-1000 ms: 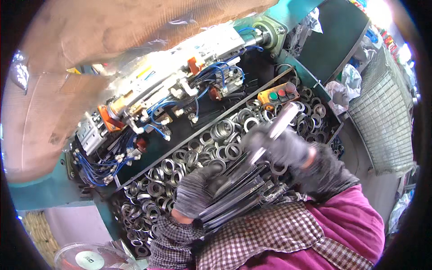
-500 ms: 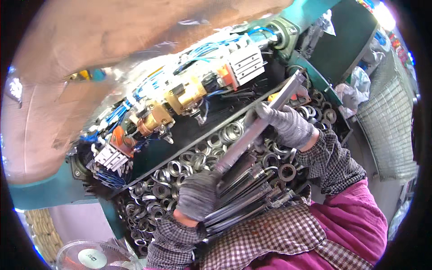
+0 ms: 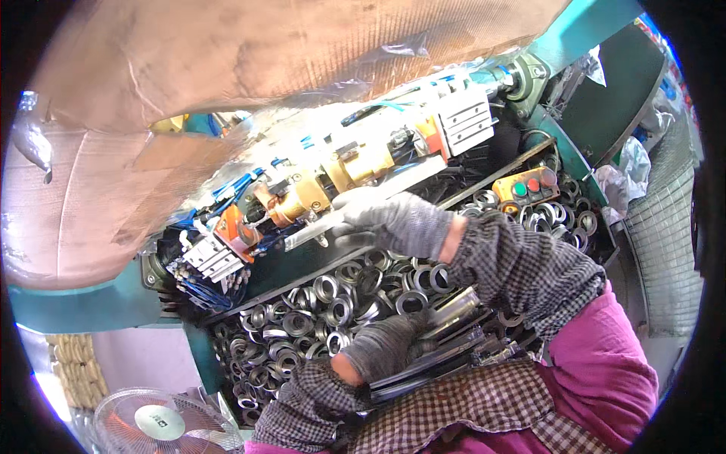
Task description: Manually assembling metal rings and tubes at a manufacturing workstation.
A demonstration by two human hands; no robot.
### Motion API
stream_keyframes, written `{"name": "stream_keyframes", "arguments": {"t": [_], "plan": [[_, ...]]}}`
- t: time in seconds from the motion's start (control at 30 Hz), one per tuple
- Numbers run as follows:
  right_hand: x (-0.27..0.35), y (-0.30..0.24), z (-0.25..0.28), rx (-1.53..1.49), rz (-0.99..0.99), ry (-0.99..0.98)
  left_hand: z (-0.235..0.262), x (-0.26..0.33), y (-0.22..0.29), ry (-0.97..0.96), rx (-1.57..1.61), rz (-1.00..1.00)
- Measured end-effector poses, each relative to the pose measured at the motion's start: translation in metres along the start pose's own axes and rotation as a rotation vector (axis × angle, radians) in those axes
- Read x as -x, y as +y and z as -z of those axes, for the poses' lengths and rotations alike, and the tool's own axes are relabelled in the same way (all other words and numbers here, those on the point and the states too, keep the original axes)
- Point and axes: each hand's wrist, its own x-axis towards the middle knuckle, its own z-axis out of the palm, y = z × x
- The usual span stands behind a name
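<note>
My right hand (image 3: pixel 397 223), in a grey knit glove, grips a long silvery metal bar (image 3: pixel 412 178) and holds it slanted along the front of the machine's brass-coloured clamps (image 3: pixel 302 198). One bar end shows below the left clamp, the other by the orange bracket at right. Lower down, my left hand (image 3: pixel 382 349), also gloved, is at a bundle of shiny metal bars (image 3: pixel 454 312) in front of my apron. Its fingertips lie dark against the bar ends, so their hold is unclear. Loose metal rings (image 3: pixel 325 289) fill the tray around and behind the bundle.
A yellow control box (image 3: pixel 525 187) with coloured buttons lies among rings at the right. White pneumatic cylinders (image 3: pixel 465 125) and blue hoses flank the clamps. Brown sheeting (image 3: pixel 249 68) hangs over the machine. A fan (image 3: pixel 162 422) stands lower left, a wire mesh panel (image 3: pixel 662 242) far right.
My right hand has carried the bar up and left to the clamps. My left hand has let go of that bar and moved right, down to the bundle. The view has shifted slightly.
</note>
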Motion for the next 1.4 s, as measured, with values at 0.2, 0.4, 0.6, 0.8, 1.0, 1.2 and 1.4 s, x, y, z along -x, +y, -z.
{"name": "stream_keyframes", "arguments": {"t": [0.2, 0.4, 0.6, 0.8, 1.0, 1.2, 1.4], "plan": [[-0.056, 0.036, 0.006, 0.056, -0.05, 0.13, 0.019, 0.004, 0.006, -0.142, -0.24, 0.163], [0.059, -0.011, 0.029, 2.136, -0.467, -0.062, 0.042, 0.039, -0.007, 0.311, -1.696, 0.21], [0.088, 0.015, 0.076, 2.112, -0.156, -0.112, 0.144, -0.035, -0.015, 0.853, -0.849, 0.119], [0.101, 0.014, 0.058, 2.04, -0.101, 0.04, 0.157, -0.075, -0.069, 0.908, -0.951, 0.019], [0.144, 0.003, 0.075, 1.656, 0.115, 0.325, 0.089, -0.019, -0.034, 0.735, -0.392, -0.14], [0.139, 0.007, 0.038, 1.841, 0.21, 0.272, 0.029, -0.001, -0.063, 0.231, -0.471, 0.362], [0.155, 0.013, 0.049, 1.514, 0.317, 0.373, 0.03, 0.01, -0.04, 0.443, -0.345, 0.216]]}}
